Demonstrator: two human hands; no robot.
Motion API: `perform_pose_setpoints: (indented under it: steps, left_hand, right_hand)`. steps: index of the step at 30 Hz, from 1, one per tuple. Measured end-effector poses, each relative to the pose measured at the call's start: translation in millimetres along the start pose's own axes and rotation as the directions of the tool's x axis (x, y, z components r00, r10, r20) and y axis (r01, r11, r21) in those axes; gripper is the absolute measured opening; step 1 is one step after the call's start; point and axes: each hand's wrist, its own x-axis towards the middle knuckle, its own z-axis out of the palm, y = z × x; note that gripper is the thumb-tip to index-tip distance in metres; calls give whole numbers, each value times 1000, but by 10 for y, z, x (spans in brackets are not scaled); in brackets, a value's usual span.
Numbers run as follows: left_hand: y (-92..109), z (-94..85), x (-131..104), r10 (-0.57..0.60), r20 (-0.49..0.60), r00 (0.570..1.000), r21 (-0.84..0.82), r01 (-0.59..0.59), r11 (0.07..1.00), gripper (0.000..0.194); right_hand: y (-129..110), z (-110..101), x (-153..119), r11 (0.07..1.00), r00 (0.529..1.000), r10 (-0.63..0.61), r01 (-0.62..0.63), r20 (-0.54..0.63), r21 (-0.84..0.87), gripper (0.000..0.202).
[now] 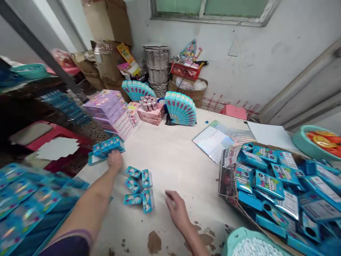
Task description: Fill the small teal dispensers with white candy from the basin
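Observation:
My left hand (115,160) reaches to a small blue tray (93,159) with a row of blue candy packs (107,145) in it. It touches the near right side of the tray or the packs; blur and the angle hide its fingertips. Over the white tabletop, my right hand (177,208) has its fingers loosely bent and the thumb apart, with nothing in it. Between my hands lies a loose group of several small blue packs (133,185), just left of the right hand.
At right stand a carton (226,177) of blue tins and a bowl (234,236) of white candies. Purple boxes (105,103), fanned packs (181,108), a pink box (151,115) and a printed sheet (213,140) line the back. Filled blue trays (29,202) are stacked at left.

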Motion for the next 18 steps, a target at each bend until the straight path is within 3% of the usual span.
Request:
perform_pose_setpoints:
  steps: [3, 5, 8, 9, 11, 14, 18]
  left_hand:
    - [-42, 131, 99, 98, -4, 995, 137, -97, 986, 35]
    - [-63, 183, 121, 169, 36, 985, 187, -172, 967, 37]
    - [-24, 195, 100, 172, 71, 982, 197, -183, 963, 40]
    - [7, 187, 85, 163, 76, 984, 203, -175, 963, 41]
    - [77, 163, 50, 147, 84, 986, 207, -161, 965, 40]
    - [155, 110, -24, 149, 102, 984, 181, -165, 970, 39]
    - [228, -20, -201, 158, 140, 977, 108, -174, 979, 37]
  right_hand:
    - [61, 134, 1046, 965, 950, -225, 248, 216, -85, 66]
    - [92, 282, 1498, 931, 891, -291, 348, 349, -110, 77]
    - [124, 454, 1760, 908, 784, -323, 414, 530, -59, 74]
    - [135, 482, 1758, 910, 771, -318, 411, 552, -50, 73]
    - [163, 491, 1666, 927, 812, -274, 366, 515, -85, 72]
    - [246, 386, 1441, 951, 919, -151, 235, 363, -201, 66]
    - [446, 18, 1193, 933, 980, -20, 90, 197, -350, 53]
